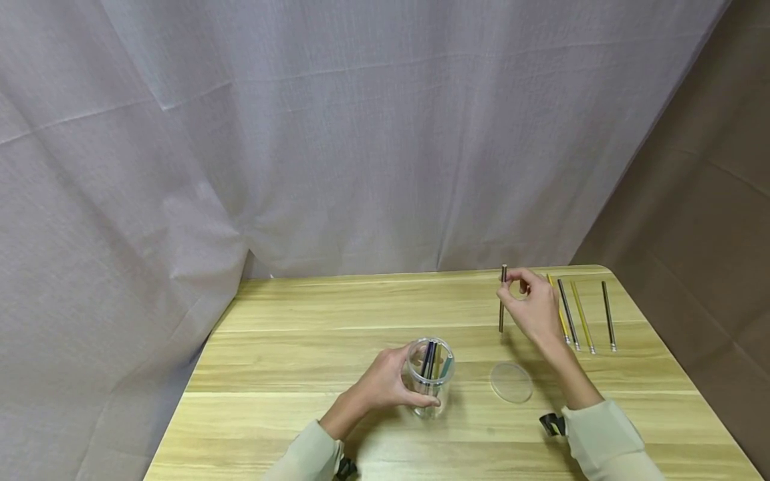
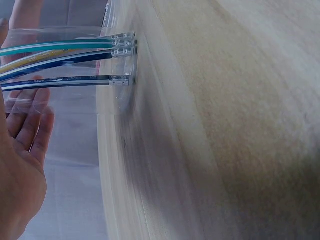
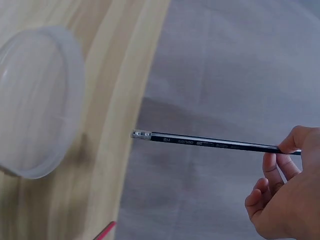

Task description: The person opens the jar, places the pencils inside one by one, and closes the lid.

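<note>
My left hand (image 1: 388, 381) grips a clear plastic jar (image 1: 431, 401) from its left side, thumb across the front. Several pencils (image 2: 60, 59) in green, yellow and dark blue stand inside it, their metal-ringed ends at the jar's bottom. Between thumb and fingertips my right hand (image 1: 532, 304) pinches a dark striped pencil (image 3: 215, 144) near its upper end. That pencil hangs nearly upright above the table, ringed end down, to the right of and behind the jar. A round clear lid (image 1: 511, 382) lies flat on the table between the jar and the right forearm.
On the right side of the wooden table (image 1: 289, 361) lie more pencils, among them a yellow pencil (image 1: 582, 317) and a dark pencil (image 1: 609, 315), roughly side by side. A grey cloth (image 1: 361, 147) hangs behind the table, and a brown one (image 1: 704, 220) along its right.
</note>
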A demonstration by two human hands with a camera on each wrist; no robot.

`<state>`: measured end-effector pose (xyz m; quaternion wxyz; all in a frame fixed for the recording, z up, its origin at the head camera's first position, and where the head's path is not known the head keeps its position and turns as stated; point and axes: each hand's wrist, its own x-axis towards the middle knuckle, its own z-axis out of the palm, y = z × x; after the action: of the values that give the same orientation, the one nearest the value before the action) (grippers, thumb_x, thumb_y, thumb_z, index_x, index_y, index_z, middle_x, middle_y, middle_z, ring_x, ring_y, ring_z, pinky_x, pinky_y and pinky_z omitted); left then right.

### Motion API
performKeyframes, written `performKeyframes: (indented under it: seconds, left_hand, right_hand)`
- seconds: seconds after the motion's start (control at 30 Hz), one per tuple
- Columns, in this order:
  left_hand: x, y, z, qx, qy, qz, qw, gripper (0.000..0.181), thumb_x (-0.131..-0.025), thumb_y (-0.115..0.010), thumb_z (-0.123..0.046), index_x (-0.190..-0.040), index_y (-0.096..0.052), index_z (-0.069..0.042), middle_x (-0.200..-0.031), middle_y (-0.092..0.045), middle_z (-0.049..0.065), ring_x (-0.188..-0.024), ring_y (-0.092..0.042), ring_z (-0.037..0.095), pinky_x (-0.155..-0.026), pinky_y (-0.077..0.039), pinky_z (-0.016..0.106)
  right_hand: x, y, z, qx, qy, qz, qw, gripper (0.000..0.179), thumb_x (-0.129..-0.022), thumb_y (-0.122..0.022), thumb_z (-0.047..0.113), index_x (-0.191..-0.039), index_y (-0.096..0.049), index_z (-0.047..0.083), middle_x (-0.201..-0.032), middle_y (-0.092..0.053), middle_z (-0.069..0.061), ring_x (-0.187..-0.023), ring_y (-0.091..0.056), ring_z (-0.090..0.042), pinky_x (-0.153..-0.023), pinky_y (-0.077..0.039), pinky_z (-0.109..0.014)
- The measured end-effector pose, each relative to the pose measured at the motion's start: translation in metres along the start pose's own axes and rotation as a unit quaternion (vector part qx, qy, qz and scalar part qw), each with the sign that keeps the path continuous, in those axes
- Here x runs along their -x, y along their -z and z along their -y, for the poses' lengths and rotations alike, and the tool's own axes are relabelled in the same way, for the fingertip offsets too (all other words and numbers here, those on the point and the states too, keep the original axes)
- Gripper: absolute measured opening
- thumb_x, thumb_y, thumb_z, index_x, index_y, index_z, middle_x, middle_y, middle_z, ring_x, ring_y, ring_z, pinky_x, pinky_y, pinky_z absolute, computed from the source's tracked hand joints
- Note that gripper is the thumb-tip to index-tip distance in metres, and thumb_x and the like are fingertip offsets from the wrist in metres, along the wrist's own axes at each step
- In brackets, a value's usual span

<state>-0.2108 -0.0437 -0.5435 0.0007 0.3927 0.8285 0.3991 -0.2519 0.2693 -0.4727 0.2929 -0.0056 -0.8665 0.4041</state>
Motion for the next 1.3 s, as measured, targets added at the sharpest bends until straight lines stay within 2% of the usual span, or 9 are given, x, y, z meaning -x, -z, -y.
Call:
performKeyframes:
  seconds: [0.27, 0.5, 0.8, 0.87, 1.0, 1.13, 1.2, 1.3]
  left_hand:
    - [0.0, 0.0, 0.001, -0.008, -0.001, -0.002, 1.0, 0.094, -0.071, -0.099, -0.043, -0.149, -0.056, -0.013, -0.118, -0.076, 0.003, -0.106, -0.071, 0.01, -0.098, -0.056, 0.027]
    - [0.0, 0.0, 0.0, -0.011, 0.003, -0.001, 0.9999, 0.095, -0.071, -0.099, -0.045, -0.149, -0.056, -0.014, -0.119, -0.076, 0.003, -0.107, -0.07, 0.01, -0.099, -0.056, 0.028]
    - [0.001, -0.001, -0.002, -0.01, 0.008, 0.0, 0.9999, 0.095, -0.07, -0.099, -0.045, -0.148, -0.057, -0.013, -0.12, -0.076, 0.003, -0.109, -0.07, 0.011, -0.099, -0.055, 0.028]
    - [0.001, -0.001, -0.002, -0.009, 0.007, 0.0, 0.9999, 0.095, -0.07, -0.099, -0.045, -0.148, -0.057, -0.013, -0.12, -0.076, 0.003, -0.108, -0.07, 0.011, -0.099, -0.055, 0.028]
    - [0.001, -0.001, -0.002, -0.007, 0.011, 0.0, 0.9999, 0.095, -0.07, -0.1, -0.045, -0.148, -0.057, -0.014, -0.12, -0.076, 0.003, -0.109, -0.07, 0.011, -0.1, -0.055, 0.029]
    - [0.001, -0.002, -0.002, -0.006, 0.012, -0.001, 0.9999, 0.095, -0.07, -0.1, -0.045, -0.148, -0.057, -0.014, -0.12, -0.076, 0.003, -0.109, -0.07, 0.011, -0.1, -0.055, 0.029]
    - [0.001, -0.002, -0.002, -0.007, 0.007, -0.003, 0.9999, 0.095, -0.069, -0.1, -0.045, -0.148, -0.057, -0.014, -0.12, -0.076, 0.002, -0.109, -0.07, 0.011, -0.1, -0.055, 0.029]
    - [0.002, -0.002, -0.001, -0.011, 0.001, -0.006, 0.9999, 0.095, -0.069, -0.1, -0.046, -0.148, -0.057, -0.015, -0.12, -0.076, 0.001, -0.109, -0.07, 0.01, -0.1, -0.055, 0.028]
  right_hand:
    - [0.006, 0.011, 0.029, -0.038, 0.011, 0.003, 0.9992, 0.008, -0.088, -0.073, 0.002, -0.095, -0.076, 0.006, -0.078, -0.06, -0.011, -0.072, -0.048, -0.02, -0.062, -0.037, -0.022]
    - [0.011, 0.024, 0.054, -0.095, 0.034, -0.003, 0.9949, 0.009, -0.089, -0.075, -0.001, -0.094, -0.076, 0.007, -0.077, -0.06, -0.004, -0.072, -0.049, -0.014, -0.063, -0.037, -0.021]
    - [0.019, 0.042, 0.096, -0.142, 0.039, -0.017, 0.9889, 0.013, -0.087, -0.071, -0.013, -0.095, -0.074, -0.003, -0.078, -0.059, -0.004, -0.073, -0.051, -0.02, -0.066, -0.041, -0.019]
    - [0.021, 0.046, 0.104, -0.159, 0.046, -0.021, 0.986, 0.015, -0.088, -0.07, -0.013, -0.096, -0.074, -0.002, -0.079, -0.061, -0.001, -0.073, -0.051, -0.017, -0.066, -0.041, -0.02]
    - [0.025, 0.051, 0.112, -0.211, 0.069, -0.027, 0.9746, 0.016, -0.088, -0.068, -0.015, -0.098, -0.073, -0.004, -0.086, -0.067, 0.002, -0.077, -0.054, -0.013, -0.068, -0.042, -0.019]
    - [0.028, 0.055, 0.12, -0.284, 0.104, -0.031, 0.9527, 0.012, -0.088, -0.064, -0.019, -0.098, -0.068, -0.014, -0.092, -0.072, -0.004, -0.079, -0.058, -0.012, -0.071, -0.046, -0.018]
    - [0.029, 0.058, 0.126, -0.323, 0.116, -0.028, 0.9387, 0.01, -0.089, -0.063, -0.02, -0.098, -0.065, -0.018, -0.094, -0.073, -0.007, -0.08, -0.059, -0.013, -0.073, -0.048, -0.018]
    - [0.031, 0.063, 0.136, -0.363, 0.111, -0.021, 0.9249, 0.009, -0.091, -0.062, -0.02, -0.1, -0.064, -0.021, -0.095, -0.073, -0.011, -0.081, -0.061, -0.014, -0.075, -0.051, -0.018]
